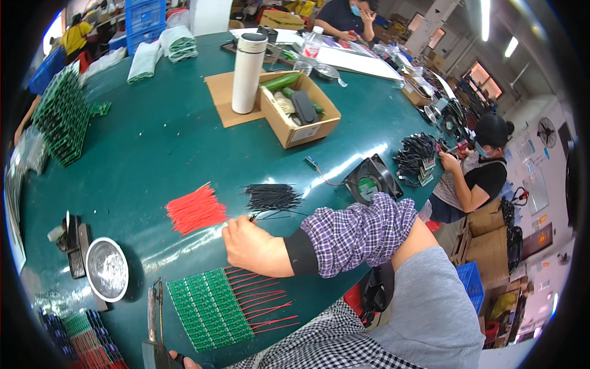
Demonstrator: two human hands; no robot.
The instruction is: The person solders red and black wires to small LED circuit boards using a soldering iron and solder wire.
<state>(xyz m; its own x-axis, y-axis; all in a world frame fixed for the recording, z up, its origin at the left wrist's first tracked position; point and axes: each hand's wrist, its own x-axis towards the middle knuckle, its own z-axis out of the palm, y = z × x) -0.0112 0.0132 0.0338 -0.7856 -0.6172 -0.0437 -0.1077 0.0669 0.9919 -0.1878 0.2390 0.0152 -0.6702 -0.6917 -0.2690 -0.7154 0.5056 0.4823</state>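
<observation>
My right hand [251, 247], in a dark cuff and plaid sleeve cover, is closed with its fingertips together. A thin dark tip shows beside the fingers, but what they hold is hidden. It hovers between a pile of red wires [195, 210], a pile of black wires [272, 197] and a panel of green circuit boards [209, 309]. Red wires stick out from that panel's right side. At the lower edge my left hand [192, 364] shows only in part, closed at the grip of a soldering iron [152, 317] with a thin feed tube alongside.
A metal bowl [107, 269] and a dark stand [77, 246] are at left. Stacked boards [63, 117] rise far left; wired boards [92, 335] lie lower left. Beyond are a flask [249, 74], a carton [301, 126] and a fan [373, 178]. Co-workers sit right and far.
</observation>
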